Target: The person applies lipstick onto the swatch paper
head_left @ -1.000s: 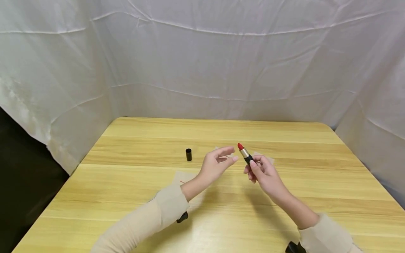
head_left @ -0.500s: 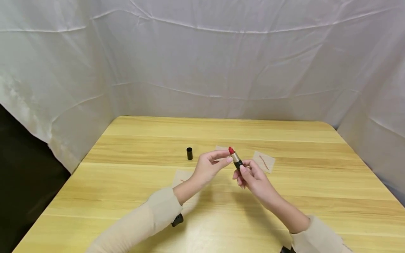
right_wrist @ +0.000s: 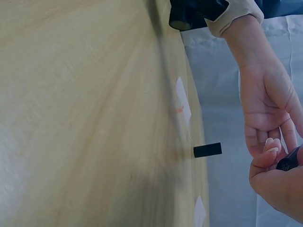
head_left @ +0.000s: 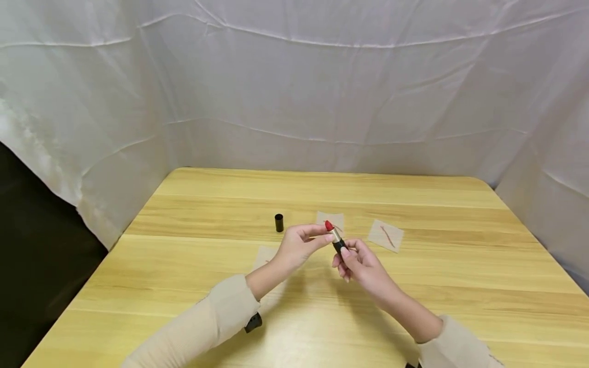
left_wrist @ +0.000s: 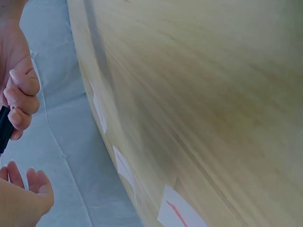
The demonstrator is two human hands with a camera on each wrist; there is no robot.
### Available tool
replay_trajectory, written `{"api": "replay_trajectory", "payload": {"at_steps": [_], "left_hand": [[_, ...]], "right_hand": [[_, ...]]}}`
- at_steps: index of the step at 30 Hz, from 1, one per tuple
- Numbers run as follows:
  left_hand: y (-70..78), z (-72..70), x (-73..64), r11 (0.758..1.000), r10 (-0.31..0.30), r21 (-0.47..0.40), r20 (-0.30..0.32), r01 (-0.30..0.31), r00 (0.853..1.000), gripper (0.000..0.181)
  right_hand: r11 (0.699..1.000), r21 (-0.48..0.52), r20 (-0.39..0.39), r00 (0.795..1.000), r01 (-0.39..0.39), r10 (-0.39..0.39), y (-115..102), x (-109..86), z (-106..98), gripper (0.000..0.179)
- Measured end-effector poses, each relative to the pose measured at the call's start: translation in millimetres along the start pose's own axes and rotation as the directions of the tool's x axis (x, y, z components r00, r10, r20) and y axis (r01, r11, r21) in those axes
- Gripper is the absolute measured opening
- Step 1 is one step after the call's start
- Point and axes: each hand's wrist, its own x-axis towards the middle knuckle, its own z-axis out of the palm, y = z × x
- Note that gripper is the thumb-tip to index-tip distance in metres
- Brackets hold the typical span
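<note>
A lipstick (head_left: 336, 236) with a red bullet, gold collar and black base tilts up to the left above the table. My right hand (head_left: 368, 271) grips its black base between thumb and curled fingers. At the upper end, my left hand (head_left: 294, 249) pinches the gold collar with thumb and index finger, close below the red bullet. In the right wrist view, the black base (right_wrist: 289, 162) shows in my right hand (right_wrist: 279, 189), with my left hand (right_wrist: 267, 104) above. The left wrist view catches only part of the black base (left_wrist: 4, 127).
The black cap (head_left: 279, 223) stands upright on the wooden table (head_left: 221, 204), left of the hands. Three pale paper squares lie about: a right one (head_left: 377, 236) with a red stroke, a middle one (head_left: 325, 216), and a left one (head_left: 263, 255) partly behind my left forearm. Pale cloth (head_left: 294, 92) hangs behind.
My right hand has brought the lipstick left and slightly down to my left hand. The left fingers, apart from it a second ago, now close around the collar. The right paper square is uncovered.
</note>
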Motion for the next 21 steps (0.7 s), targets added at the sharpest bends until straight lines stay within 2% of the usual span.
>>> {"api": "replay_trajectory", "payload": {"at_steps": [3, 15, 21], "left_hand": [[-1.6, 0.2, -0.3, 1.000, 0.002, 0.005, -0.001, -0.002, 1.000, 0.025], [-5.3, 0.4, -2.4, 0.998, -0.062, 0.008, 0.001, 0.062, 0.998, 0.024], [-3.6, -1.2, -4.8, 0.997, -0.079, 0.013, 0.006, 0.079, 0.997, 0.025]], "right_hand": [[1.000, 0.011, 0.003, 1.000, -0.008, 0.007, 1.2, -0.8, 1.0, 0.028], [0.997, 0.060, 0.037, 0.999, -0.038, 0.036, 7.3, -0.5, 2.0, 0.029], [0.998, 0.047, 0.047, 0.998, -0.037, 0.035, 7.4, -2.1, 3.2, 0.031]]}}
